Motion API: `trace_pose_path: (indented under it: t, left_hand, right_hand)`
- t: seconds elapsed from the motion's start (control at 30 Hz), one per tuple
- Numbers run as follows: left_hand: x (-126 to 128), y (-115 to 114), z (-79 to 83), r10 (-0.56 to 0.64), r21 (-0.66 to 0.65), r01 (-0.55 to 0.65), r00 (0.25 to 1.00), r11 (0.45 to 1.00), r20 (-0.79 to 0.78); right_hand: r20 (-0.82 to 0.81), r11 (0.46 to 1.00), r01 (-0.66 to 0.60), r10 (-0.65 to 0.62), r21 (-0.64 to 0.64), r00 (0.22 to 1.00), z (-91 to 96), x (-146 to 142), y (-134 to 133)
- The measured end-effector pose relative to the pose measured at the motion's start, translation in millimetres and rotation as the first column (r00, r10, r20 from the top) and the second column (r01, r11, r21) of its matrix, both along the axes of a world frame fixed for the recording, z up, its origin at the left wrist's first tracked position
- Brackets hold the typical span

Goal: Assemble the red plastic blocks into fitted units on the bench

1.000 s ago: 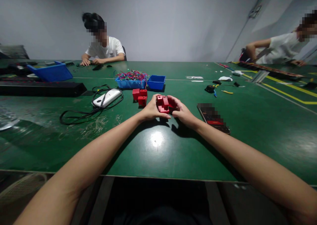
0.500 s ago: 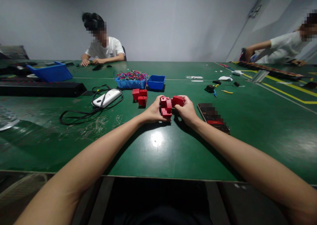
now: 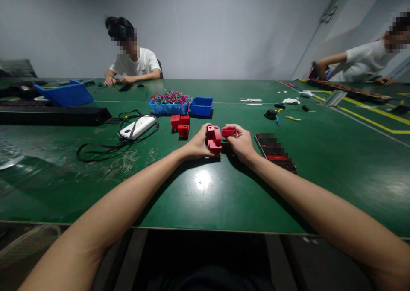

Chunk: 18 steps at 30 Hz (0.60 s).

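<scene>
My left hand (image 3: pixel 197 145) is closed around a red plastic block assembly (image 3: pixel 214 138) that rests on the green table (image 3: pixel 205 197). My right hand (image 3: pixel 241 145) pinches a separate small red block (image 3: pixel 228 132) just to the right of the assembly, with a narrow gap between the two. A cluster of more red blocks (image 3: pixel 181 126) lies on the table to the left, behind my left hand.
A phone (image 3: pixel 275 152) lies right of my right hand. A white device with black cable (image 3: pixel 138 126) sits to the left. Blue bins (image 3: pixel 201 106), one with coloured wires (image 3: pixel 169 98), stand behind. A long black bar (image 3: pixel 54 115) lies far left. Two people sit at the far edges.
My right hand has pulled one red block off the assembly and lowered it slightly to the right. The left hand has kept its hold on the rest.
</scene>
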<state>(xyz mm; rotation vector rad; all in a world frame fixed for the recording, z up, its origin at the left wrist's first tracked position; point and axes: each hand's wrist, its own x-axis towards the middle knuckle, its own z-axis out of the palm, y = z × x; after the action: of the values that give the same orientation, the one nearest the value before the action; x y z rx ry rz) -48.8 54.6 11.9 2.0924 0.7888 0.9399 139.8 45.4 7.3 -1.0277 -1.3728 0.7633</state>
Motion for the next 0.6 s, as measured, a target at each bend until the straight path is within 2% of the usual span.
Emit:
trace_pose_path:
  t: [0.13,0.3,0.47,0.6]
  left_hand:
    - [0,-1,1.0,-0.003,-0.003,0.003,1.0,1.0,0.005]
    - [0,-1,0.8,-0.023,-0.014,0.022,1.0,1.0,-0.004]
    - [-1,0,-0.5,-0.013,0.002,0.013,1.0,1.0,-0.014]
    - [-1,0,-0.2,-0.013,0.007,0.014,1.0,1.0,-0.012]
  right_hand:
    - [-0.069,0.998,-0.03,0.025,-0.062,0.997,2.7,-2,-3]
    - [-0.246,0.976,-0.063,0.011,-0.206,0.969,6.2,-5,-8]
    - [-0.391,0.936,-0.103,-0.039,-0.336,0.92,9.7,-5,-5]
    - [-0.486,0.884,-0.172,-0.071,-0.435,0.871,15.6,-6,-4]
